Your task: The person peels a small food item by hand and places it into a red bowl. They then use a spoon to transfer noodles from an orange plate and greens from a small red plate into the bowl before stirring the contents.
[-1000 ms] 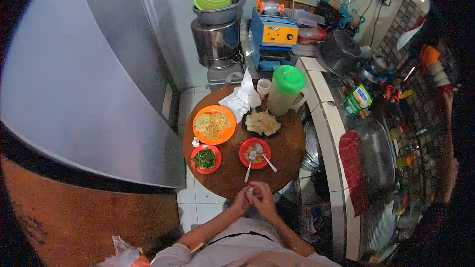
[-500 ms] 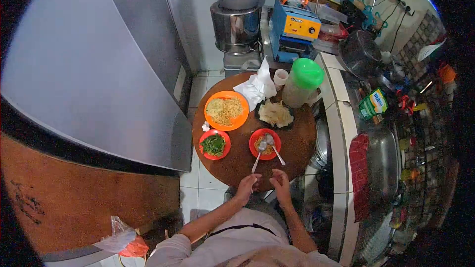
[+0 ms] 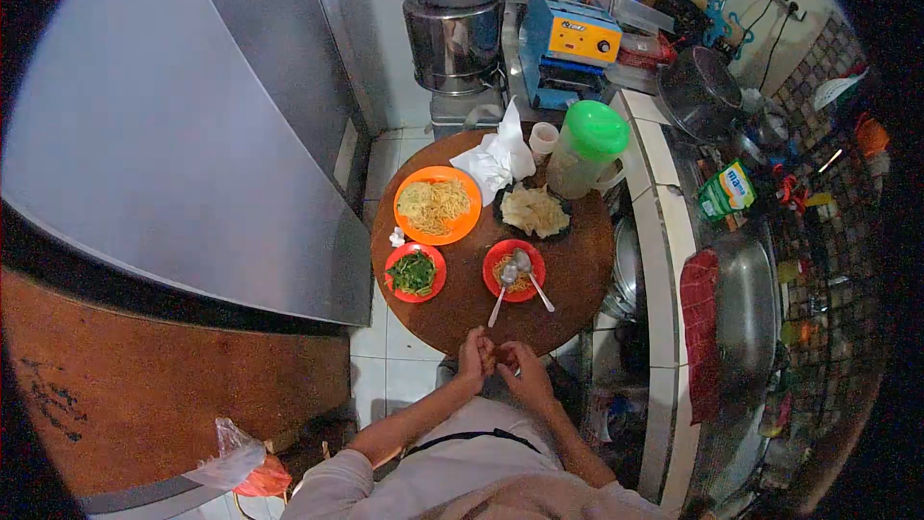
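My left hand [image 3: 476,358] is closed at the near edge of the round brown table [image 3: 462,313]. Beside it my right hand [image 3: 526,373] has its fingers bent in towards the left; whatever lies between the fingers, if anything, is too small to see. Just beyond the hands, a red plate [image 3: 489,250] of noodles carries two spoons [image 3: 496,308], handles pointing at me. Leafy greens [image 3: 412,272] fill another red plate on the left. Behind that, an orange plate [image 3: 471,228] holds noodles. Pale crackers [image 3: 534,210] sit on a dark dish.
On the table's far side stand a green-lidded pitcher [image 3: 592,144], a cup [image 3: 544,138] and crumpled white paper [image 3: 496,162]. A tiled counter [image 3: 664,260] with a sink [image 3: 749,313] runs along the right. A grey cabinet-like panel [image 3: 173,135] rises on the left.
My hands have come closer together and drawn slightly back, the right moving left with its fingers curling in. The view has shifted a little; the plates and spoons stay put.
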`<state>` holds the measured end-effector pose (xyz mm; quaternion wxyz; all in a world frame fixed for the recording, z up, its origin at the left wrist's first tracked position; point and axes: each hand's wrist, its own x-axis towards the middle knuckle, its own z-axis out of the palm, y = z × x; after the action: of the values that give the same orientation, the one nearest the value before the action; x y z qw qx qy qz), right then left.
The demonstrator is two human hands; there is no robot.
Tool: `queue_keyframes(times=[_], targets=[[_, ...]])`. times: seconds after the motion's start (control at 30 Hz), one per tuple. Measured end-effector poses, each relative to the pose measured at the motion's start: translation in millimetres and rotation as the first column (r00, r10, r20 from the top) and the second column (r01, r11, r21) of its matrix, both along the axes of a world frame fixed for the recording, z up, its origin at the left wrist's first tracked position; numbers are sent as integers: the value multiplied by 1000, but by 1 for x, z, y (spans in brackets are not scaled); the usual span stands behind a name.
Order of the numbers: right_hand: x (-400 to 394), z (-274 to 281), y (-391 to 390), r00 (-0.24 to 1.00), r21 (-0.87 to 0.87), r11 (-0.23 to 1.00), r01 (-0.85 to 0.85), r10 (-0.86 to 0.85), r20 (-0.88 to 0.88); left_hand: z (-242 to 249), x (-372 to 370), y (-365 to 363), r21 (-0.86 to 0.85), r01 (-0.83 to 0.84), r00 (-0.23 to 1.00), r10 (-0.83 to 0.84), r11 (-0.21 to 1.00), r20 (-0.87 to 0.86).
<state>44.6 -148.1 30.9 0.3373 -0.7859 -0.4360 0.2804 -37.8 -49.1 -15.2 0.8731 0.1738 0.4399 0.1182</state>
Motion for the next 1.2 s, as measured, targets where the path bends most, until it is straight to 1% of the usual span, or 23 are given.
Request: queue_keyframes(times=[0.07,0.17,0.2,0.23,0.27,0.3,0.33,0.37,0.4,0.43,0.47,0.5,0.57,0.6,0.67,0.73,0.9,0.97,1.0,1.07,1.1,1.17,1.2], targets=[[2,-4,0,999,56,998,-14,16,-32,1,-2,2,30,-4,999,5,1000,-35],[1,-2,0,997,7,1000,13,-13,-79,-6,-5,1,193,105,994,-105,976,-8],[2,-11,0,997,7,1000,14,-13,-79,-1,0,-7,445,48,999,-42,894,-23],[2,-25,3,975,56,994,94,-80,-205,5,3,-12,665,-3,1000,23,747,-21],[3,-36,2,933,95,979,178,-138,-331,9,3,-11,665,-3,1000,22,747,-21],[2,-29,4,933,95,979,179,-138,-331,15,4,-8,607,99,995,-91,789,-43],[2,-22,7,680,-29,934,357,-281,-677,20,5,-5,544,202,977,-204,815,-58],[2,-14,10,288,-213,863,457,-371,-883,27,6,-6,543,201,977,-203,815,-58],[1,-8,13,287,-214,864,456,-371,-883,39,8,-10,429,225,968,-250,875,2],[2,-3,15,194,-254,831,494,-390,-900,45,9,-12,309,254,955,-288,916,68],[1,-1,17,98,-296,796,528,-403,-910,36,10,-13,308,255,955,-288,917,67],[5,-17,12,97,-297,796,528,-404,-910,20,11,-14,289,325,917,-375,900,135],[17,-59,1,-11,-36,837,547,-36,-999,17,10,-14,273,397,866,-456,876,204],[18,-58,2,-13,-38,836,548,-37,-999,28,8,-12,198,386,860,-429,901,277],[20,-49,5,-278,-419,622,661,-316,-907,38,4,-5,120,379,850,-396,918,346],[28,-62,-9,-244,-402,601,691,-328,-912,44,0,5,-263,313,760,-75,912,646],[35,-56,-24,-228,-357,493,793,-303,-925,66,-4,21,-363,272,668,97,891,738],[37,-58,-27,-44,-195,539,819,-279,-959,63,-4,25,-358,228,688,111,905,718],[32,-52,-21,-44,-194,539,820,-278,-960,56,-3,26,-357,229,687,110,905,718],[12,-23,0,326,-51,586,809,-518,-791,36,-1,25,-219,201,841,-53,955,539],[5,-5,7,325,-50,583,811,-520,-790,29,0,23,-220,206,839,-56,954,541],[-6,24,19,618,144,914,379,-134,-774,16,2,15,-106,220,935,-179,970,307],[-10,24,21,619,145,912,383,-137,-773,3,2,9,-105,225,933,-183,969,309]])
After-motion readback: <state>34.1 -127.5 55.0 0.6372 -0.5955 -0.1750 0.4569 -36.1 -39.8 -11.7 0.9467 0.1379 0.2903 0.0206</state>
